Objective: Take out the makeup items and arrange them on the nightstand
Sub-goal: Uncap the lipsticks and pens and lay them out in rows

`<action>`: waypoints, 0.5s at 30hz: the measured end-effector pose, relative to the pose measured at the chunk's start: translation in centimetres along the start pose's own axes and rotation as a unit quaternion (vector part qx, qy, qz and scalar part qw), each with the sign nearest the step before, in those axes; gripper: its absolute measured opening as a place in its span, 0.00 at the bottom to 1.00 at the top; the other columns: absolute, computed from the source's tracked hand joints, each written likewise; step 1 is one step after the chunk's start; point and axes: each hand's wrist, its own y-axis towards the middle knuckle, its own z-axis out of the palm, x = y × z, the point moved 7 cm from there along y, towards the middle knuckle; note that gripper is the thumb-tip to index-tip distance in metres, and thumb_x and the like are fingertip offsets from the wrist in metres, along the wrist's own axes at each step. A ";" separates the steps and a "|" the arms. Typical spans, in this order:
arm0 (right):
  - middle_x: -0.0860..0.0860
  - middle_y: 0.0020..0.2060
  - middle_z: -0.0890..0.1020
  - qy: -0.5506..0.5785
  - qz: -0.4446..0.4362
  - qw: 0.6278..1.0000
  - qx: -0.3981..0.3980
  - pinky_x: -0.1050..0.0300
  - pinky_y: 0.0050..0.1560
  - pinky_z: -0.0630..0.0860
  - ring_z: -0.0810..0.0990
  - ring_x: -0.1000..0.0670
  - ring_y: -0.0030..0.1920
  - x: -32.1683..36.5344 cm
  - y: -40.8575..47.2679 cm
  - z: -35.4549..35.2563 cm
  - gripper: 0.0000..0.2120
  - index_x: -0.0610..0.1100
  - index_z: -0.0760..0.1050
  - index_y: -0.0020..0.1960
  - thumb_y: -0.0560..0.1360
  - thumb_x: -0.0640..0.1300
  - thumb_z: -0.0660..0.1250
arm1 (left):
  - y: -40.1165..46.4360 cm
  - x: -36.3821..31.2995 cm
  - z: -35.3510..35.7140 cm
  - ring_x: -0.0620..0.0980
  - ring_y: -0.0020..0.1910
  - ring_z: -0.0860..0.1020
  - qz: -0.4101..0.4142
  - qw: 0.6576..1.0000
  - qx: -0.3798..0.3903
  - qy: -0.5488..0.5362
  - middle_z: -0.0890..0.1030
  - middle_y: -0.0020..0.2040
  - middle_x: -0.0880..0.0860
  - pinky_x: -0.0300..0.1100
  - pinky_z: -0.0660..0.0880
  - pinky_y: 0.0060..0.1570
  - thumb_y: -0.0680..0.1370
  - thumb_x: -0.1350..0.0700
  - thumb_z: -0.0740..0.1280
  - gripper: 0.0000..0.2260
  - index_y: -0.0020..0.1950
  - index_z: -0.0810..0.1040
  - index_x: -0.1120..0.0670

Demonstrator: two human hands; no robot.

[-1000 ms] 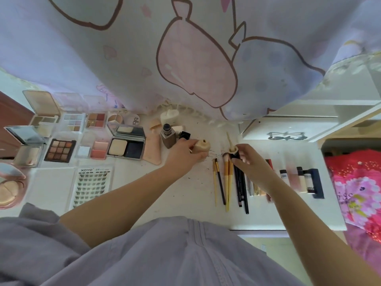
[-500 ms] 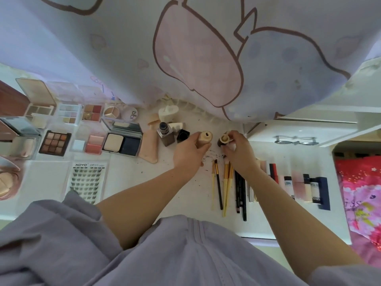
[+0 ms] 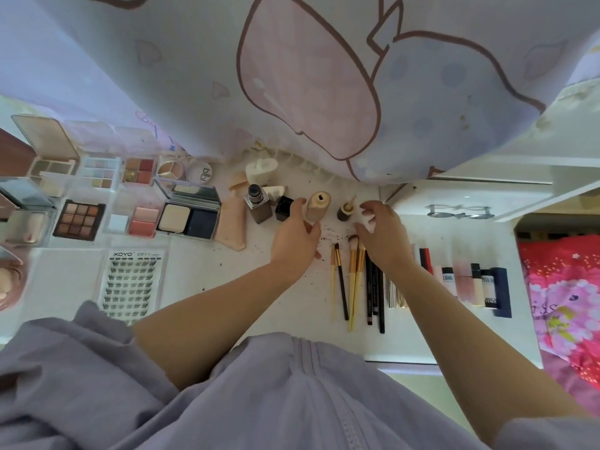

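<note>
On the white nightstand, my left hand grips the lower part of an upright beige foundation bottle between fingers and thumb. A small dark bottle with a gold top stands just right of it, free of both hands. Beside that bottle, my right hand has its fingers curled, and a small white piece is pinched between finger and thumb. Makeup brushes and pencils lie in a row below the hands.
Open palettes and compacts fill the left side, with a lash card below them. A square brown bottle and a black cap stand left of the beige bottle. Lip tubes lie right. Printed bedding overhangs the back.
My right hand has let go of the small gold-topped bottle, which now stands alone. The beige bottle has come upright, still held by my left hand.
</note>
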 end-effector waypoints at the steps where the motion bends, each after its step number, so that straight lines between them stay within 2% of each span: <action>1: 0.49 0.56 0.77 -0.004 0.003 1.000 -0.004 0.47 0.59 0.74 0.76 0.48 0.55 -0.2 -0.7 -0.4 0.13 0.47 0.72 0.61 0.76 0.46 0.64 | -0.7 0.3 -0.1 0.48 0.28 0.80 0.006 1.000 0.011 0.021 0.77 0.40 0.49 0.40 0.71 0.26 0.80 0.54 0.60 0.17 0.68 0.62 0.51; 4: 0.49 0.51 0.78 -0.035 0.008 0.999 0.032 0.51 0.56 0.75 0.77 0.51 0.46 -0.2 -3.2 -0.2 0.08 0.47 0.76 0.56 0.78 0.46 0.61 | -2.8 2.0 0.0 0.49 0.28 0.79 0.015 0.995 0.053 0.087 0.77 0.39 0.51 0.42 0.73 0.28 0.80 0.52 0.59 0.07 0.56 0.67 0.52; 8: 0.49 0.48 0.80 -0.099 0.020 0.988 0.112 0.55 0.45 0.75 0.77 0.50 0.45 0.4 -6.4 2.5 0.11 0.47 0.75 0.56 0.79 0.49 0.58 | -4.0 2.3 3.0 0.53 0.37 0.79 0.033 0.970 0.122 0.209 0.78 0.43 0.53 0.48 0.77 0.39 0.80 0.49 0.58 0.09 0.49 0.69 0.54; 11: 0.48 0.48 0.81 -0.157 0.047 0.981 0.100 0.57 0.41 0.71 0.79 0.47 0.47 0.4 -7.1 3.5 0.12 0.46 0.74 0.57 0.80 0.51 0.58 | -4.1 2.1 5.4 0.54 0.40 0.74 0.048 0.941 0.144 0.303 0.78 0.48 0.55 0.45 0.70 0.37 0.80 0.52 0.56 0.07 0.50 0.67 0.55; 13: 0.47 0.48 0.81 -0.195 0.067 0.973 0.108 0.56 0.40 0.70 0.79 0.46 0.47 0.4 -7.3 4.0 0.13 0.46 0.74 0.58 0.80 0.52 0.57 | -4.0 2.0 5.9 0.56 0.44 0.76 0.051 0.927 0.137 0.344 0.77 0.51 0.56 0.45 0.67 0.37 0.80 0.56 0.55 0.07 0.55 0.68 0.57; 15: 0.47 0.45 0.80 -0.235 0.079 0.962 0.117 0.56 0.38 0.70 0.78 0.46 0.44 0.4 -7.2 4.3 0.13 0.45 0.74 0.57 0.80 0.50 0.56 | -4.1 1.7 6.0 0.57 0.49 0.77 0.045 0.919 0.130 0.370 0.77 0.52 0.56 0.45 0.67 0.37 0.80 0.59 0.55 0.09 0.58 0.69 0.58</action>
